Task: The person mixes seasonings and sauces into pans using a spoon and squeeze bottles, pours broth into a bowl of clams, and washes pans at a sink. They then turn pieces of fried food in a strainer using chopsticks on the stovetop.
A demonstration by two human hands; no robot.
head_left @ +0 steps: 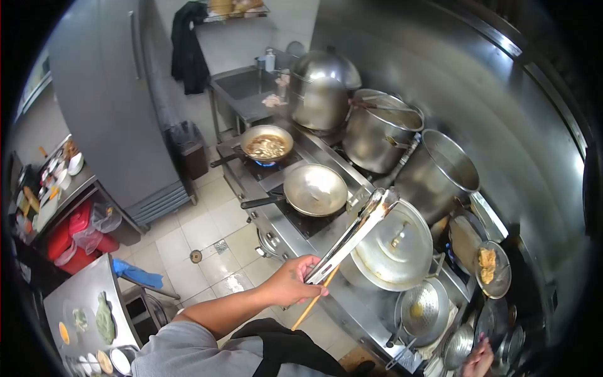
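Note:
My left hand (294, 284) is closed around a pair of metal tongs (352, 239), whose tips point up and away in front of a large lidded pot (402, 264). A thin wooden stick (308, 312) passes under the same hand and sticks out below it. At the lower right edge my right hand (480, 359) is closed, with fingers curled. In line with it is a metal strainer (501, 276) holding golden fried food (487, 265). The strainer is beside a wok (465, 235), and its handle is hard to make out.
On the range, one frying pan (267, 143) holds simmering food over a blue flame; another pan (315, 190) is bare. Tall steel pots (377, 141) line the back. A perforated strainer (422, 309) lies near me. A prep table (122, 301) stands left.

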